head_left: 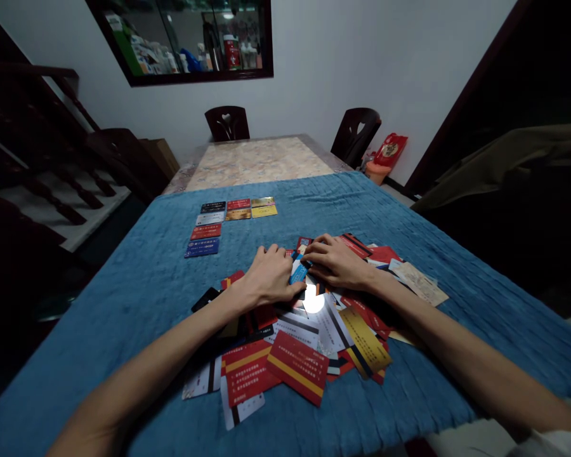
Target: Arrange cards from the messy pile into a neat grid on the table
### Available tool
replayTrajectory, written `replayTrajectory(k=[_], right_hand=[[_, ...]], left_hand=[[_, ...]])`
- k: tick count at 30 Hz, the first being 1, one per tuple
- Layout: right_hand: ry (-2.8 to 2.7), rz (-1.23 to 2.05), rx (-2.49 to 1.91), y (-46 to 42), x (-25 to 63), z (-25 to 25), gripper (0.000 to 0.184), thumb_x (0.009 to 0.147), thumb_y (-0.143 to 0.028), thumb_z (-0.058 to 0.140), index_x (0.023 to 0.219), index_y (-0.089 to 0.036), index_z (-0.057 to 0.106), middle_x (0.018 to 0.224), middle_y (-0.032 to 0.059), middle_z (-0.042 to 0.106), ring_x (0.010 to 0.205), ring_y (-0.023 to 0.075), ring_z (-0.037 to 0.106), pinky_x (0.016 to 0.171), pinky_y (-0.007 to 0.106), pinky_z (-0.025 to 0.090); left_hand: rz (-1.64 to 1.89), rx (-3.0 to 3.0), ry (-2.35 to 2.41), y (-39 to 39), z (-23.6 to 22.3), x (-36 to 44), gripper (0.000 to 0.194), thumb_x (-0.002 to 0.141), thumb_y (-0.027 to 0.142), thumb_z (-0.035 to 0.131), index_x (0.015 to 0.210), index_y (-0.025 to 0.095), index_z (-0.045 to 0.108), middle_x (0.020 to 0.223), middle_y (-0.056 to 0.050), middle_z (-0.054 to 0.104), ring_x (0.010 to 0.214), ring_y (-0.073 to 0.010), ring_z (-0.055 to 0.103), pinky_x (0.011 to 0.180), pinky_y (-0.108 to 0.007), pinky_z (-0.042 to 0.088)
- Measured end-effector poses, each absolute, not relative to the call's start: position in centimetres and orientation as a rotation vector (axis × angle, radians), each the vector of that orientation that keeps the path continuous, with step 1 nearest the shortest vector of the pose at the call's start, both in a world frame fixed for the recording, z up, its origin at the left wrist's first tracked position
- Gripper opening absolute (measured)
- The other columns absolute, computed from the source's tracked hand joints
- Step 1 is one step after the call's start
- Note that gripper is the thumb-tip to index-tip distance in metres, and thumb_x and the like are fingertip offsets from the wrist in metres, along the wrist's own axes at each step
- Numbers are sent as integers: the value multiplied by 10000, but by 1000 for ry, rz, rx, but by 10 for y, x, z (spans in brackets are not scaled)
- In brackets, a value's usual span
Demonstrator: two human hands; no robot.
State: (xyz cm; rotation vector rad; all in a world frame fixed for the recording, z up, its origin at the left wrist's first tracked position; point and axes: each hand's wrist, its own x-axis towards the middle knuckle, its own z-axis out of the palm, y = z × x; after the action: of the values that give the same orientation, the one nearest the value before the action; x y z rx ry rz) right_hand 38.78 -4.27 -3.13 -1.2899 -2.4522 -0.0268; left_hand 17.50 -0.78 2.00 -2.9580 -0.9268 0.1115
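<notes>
A loose pile of plastic cards lies on the blue cloth in front of me, with both my hands on it. My left hand (272, 277) rests palm down on the pile's left part, knuckles bent and thumb stretched toward the middle. Opposite it, my right hand (339, 261) lies over the far part, its fingers spread and pointing left. Between them shows a light blue card (299, 271), touched by the right fingertips. Nearer me lie a red card with a yellow stripe (299, 367), a gold card (365, 341) and a silver card (332, 325). What is under the palms is hidden.
Several cards lie sorted farther left, including a dark blue card (202, 247), a black card (213, 207) and a yellow card (264, 211). The blue cloth (137, 298) covers the near table. Beyond stand dark chairs (227, 122) and a red bag (391, 151).
</notes>
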Motion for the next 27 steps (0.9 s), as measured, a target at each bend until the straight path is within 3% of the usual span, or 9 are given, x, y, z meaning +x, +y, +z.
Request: replayTrajectory(k=[22, 27], right_hand=[[-2425, 26, -1273, -42, 387, -33, 296, 978, -367, 517, 1167, -220, 691, 1173, 124, 675, 1090, 268, 498, 911, 441, 421], [-2393, -14, -1254, -40, 386, -34, 273, 961, -342, 549, 1160, -220, 689, 1159, 122, 685, 1082, 268, 511, 889, 437, 424]], left_hand=[[62, -2958, -979, -7, 20, 174, 382, 836, 389, 524, 1046, 110, 677, 1077, -191, 697, 1048, -347, 599, 905, -487, 458], [100, -2977, -970, -4, 25, 173, 331, 815, 381, 531, 941, 129, 705, 996, -174, 712, 1006, -340, 625, 873, -464, 479]])
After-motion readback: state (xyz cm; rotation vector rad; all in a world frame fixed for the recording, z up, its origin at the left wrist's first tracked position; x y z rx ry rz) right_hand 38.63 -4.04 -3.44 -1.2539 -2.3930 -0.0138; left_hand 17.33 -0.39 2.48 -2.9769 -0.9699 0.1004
